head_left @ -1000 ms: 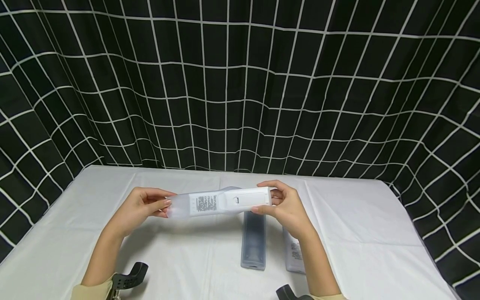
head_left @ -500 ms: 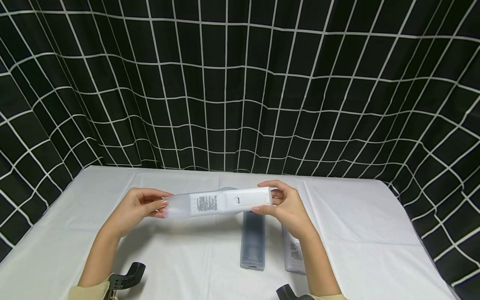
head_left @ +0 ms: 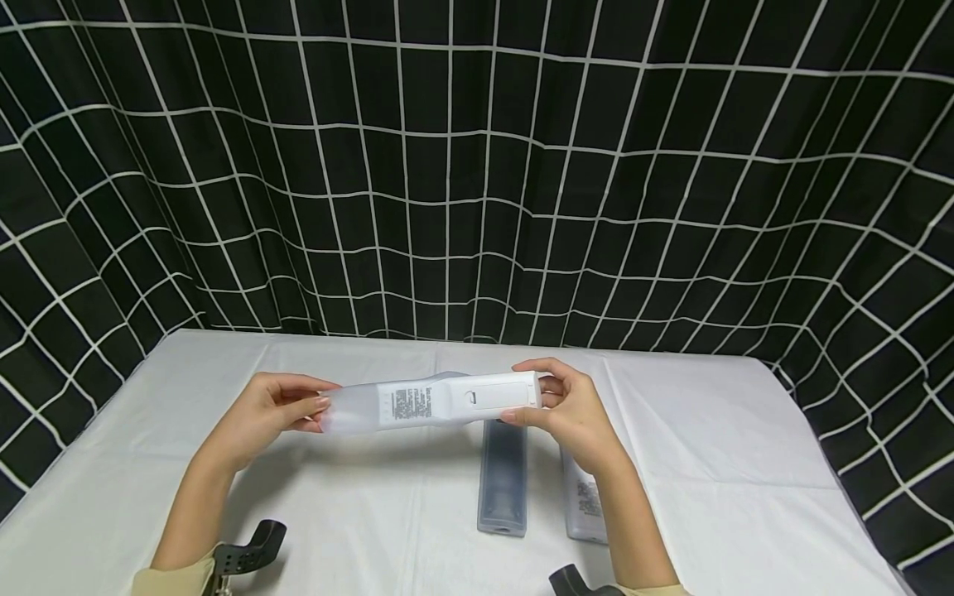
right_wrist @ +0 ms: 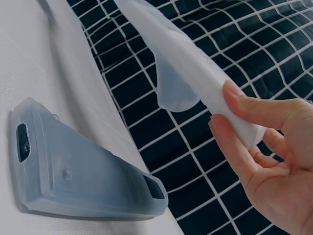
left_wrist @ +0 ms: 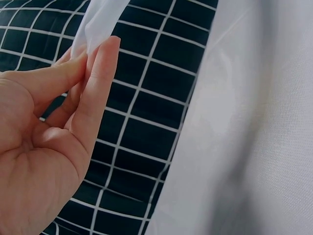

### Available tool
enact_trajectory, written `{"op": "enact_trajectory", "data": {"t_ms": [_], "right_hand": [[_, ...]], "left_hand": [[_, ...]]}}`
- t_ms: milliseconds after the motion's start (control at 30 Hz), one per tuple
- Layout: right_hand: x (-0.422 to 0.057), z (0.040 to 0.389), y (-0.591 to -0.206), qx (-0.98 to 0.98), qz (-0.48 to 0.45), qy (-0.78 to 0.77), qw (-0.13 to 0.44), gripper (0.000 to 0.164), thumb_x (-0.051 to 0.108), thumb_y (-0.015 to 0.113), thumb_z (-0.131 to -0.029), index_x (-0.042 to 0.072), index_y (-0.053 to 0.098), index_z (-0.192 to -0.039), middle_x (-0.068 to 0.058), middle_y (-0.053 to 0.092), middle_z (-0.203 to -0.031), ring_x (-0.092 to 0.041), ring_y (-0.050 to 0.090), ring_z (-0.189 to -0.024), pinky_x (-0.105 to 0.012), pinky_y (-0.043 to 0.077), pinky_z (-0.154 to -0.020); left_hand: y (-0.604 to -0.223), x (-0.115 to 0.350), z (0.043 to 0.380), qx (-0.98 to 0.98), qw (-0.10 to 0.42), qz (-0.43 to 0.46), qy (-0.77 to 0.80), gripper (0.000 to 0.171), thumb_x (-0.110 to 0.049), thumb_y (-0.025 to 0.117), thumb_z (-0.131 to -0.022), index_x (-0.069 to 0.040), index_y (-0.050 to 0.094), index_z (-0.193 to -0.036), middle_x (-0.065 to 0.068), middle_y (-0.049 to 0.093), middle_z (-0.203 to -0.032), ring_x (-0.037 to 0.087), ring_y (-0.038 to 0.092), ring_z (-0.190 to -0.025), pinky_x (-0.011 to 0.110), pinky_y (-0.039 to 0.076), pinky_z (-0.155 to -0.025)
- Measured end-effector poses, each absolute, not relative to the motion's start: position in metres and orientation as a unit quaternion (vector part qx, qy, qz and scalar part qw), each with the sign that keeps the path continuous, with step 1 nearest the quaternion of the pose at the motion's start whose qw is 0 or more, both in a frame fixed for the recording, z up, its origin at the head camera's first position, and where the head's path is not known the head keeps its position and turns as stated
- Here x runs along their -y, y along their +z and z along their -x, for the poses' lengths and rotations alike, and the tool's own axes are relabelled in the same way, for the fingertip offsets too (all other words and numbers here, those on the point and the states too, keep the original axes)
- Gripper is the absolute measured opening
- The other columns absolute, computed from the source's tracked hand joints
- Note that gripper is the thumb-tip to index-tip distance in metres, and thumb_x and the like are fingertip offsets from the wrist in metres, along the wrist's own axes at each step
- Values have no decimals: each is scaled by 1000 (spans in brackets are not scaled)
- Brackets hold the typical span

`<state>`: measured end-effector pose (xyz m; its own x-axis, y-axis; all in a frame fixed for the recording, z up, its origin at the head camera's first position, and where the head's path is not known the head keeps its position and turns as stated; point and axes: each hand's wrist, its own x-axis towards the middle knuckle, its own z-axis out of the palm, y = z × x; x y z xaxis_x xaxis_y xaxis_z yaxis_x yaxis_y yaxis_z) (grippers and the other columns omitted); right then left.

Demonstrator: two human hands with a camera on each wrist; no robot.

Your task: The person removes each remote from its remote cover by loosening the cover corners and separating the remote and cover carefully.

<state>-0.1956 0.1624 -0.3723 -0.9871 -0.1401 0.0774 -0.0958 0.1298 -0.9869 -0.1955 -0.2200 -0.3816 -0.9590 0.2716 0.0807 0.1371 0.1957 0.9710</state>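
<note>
A white remote control (head_left: 501,394) is held up lengthwise over the table, its back with the battery cover and printed label facing the head camera. A translucent sleeve (head_left: 356,409) covers its left part and extends past its end. My left hand (head_left: 253,422) pinches the sleeve's far left end between thumb and fingers; the left wrist view shows the film (left_wrist: 101,22) drawn thin there. My right hand (head_left: 577,422) grips the remote's bare right end. In the right wrist view, a loose sleeve flap (right_wrist: 176,90) hangs off the remote's side.
On the white-covered table (head_left: 708,480) lies a dark remote in a translucent bluish case (head_left: 503,488), below the held one. Beside it, another pale remote with a printed label (head_left: 584,501) is partly hidden by my right forearm. A black gridded curtain (head_left: 477,182) surrounds the table.
My left hand has shifted slightly left with the sleeve's end, so more film stretches past the remote. The right hand and remote have barely moved.
</note>
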Motion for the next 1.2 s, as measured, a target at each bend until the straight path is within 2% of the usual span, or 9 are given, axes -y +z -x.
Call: {"op": "enact_trajectory", "data": {"t_ms": [633, 1200], "right_hand": [[-164, 194, -370, -748, 80, -659, 19, 62, -16, 81, -77, -10, 58, -134, -15, 71, -105, -11, 75, -88, -26, 63, -78], [-169, 195, -369, -746, 79, -662, 17, 63, -16, 81, -77, -12, 57, -135, -12, 72, -104, -11, 75, -88, -26, 63, -78]], "left_hand": [[-382, 227, 194, -776, 52, -127, 615, 32, 5, 66, -99, 23, 63, -124, 2, 75, -97, 7, 68, -75, 24, 63, -73], [-381, 234, 194, -782, 50, -114, 611, 33, 3, 67, -99, 22, 62, -126, 0, 74, -98, 7, 68, -76, 24, 63, -74]]}}
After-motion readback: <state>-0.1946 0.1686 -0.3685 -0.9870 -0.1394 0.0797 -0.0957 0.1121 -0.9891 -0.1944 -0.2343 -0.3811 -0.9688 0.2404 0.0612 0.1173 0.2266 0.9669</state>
